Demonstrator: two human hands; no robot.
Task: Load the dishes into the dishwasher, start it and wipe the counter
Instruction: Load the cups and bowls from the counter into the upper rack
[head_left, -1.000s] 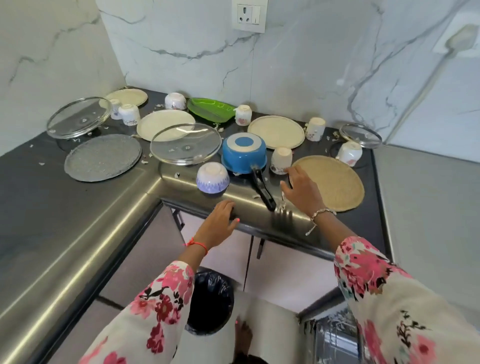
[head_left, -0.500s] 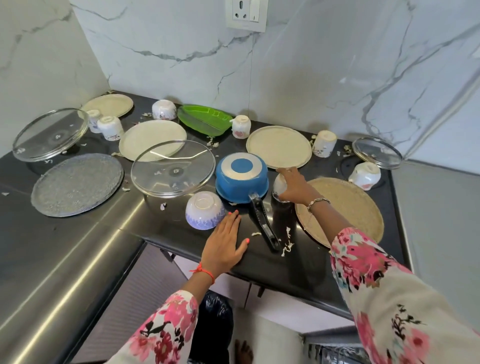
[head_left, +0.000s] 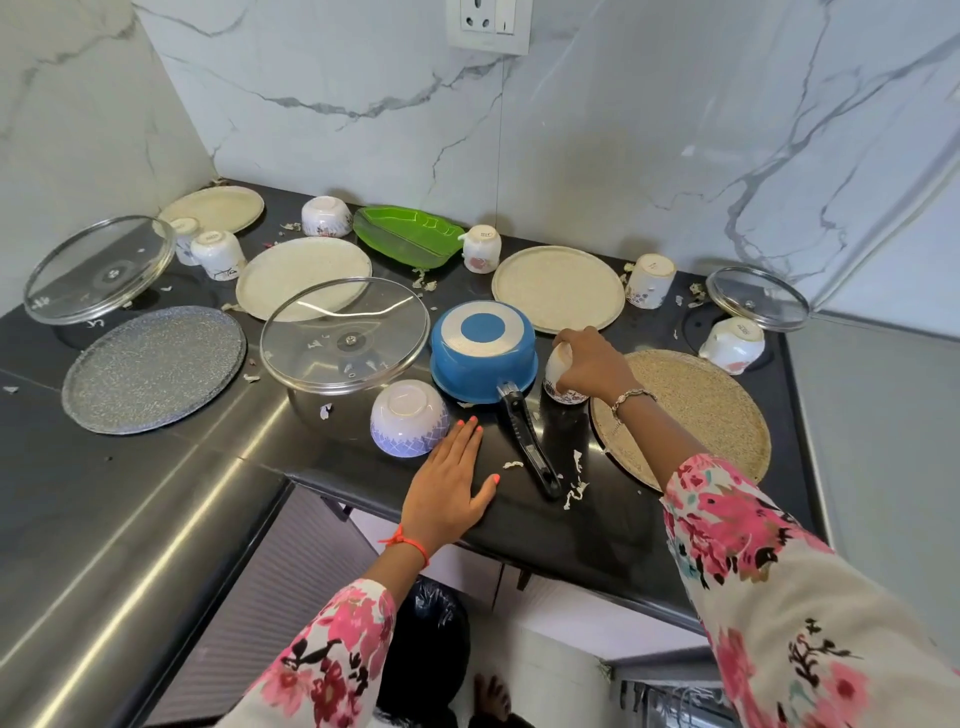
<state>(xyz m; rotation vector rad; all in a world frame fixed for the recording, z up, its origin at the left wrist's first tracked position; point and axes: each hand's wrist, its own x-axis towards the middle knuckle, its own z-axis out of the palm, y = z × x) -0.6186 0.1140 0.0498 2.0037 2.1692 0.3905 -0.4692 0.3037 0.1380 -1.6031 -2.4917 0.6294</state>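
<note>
My right hand (head_left: 592, 366) grips a small white floral cup (head_left: 558, 375) that stands upside down beside the upturned blue saucepan (head_left: 483, 353). My left hand (head_left: 449, 483) rests flat and open on the dark counter (head_left: 613, 525), its fingertips next to an upturned white and purple bowl (head_left: 408, 418). The saucepan's black handle (head_left: 527, 441) points toward the counter edge between my hands. A tan round plate (head_left: 696, 410) lies under my right wrist.
Across the counter lie cream plates (head_left: 558, 288), a grey plate (head_left: 153, 366), glass lids (head_left: 345, 332), a green leaf-shaped tray (head_left: 408, 236), several upturned cups and food scraps. A black bin (head_left: 431, 649) stands below the counter edge. The dishwasher rack (head_left: 675, 706) shows at bottom right.
My right hand reached forward from the counter edge and took hold of the small cup. My left hand slid from the edge onto the counter top. The view moved closer.
</note>
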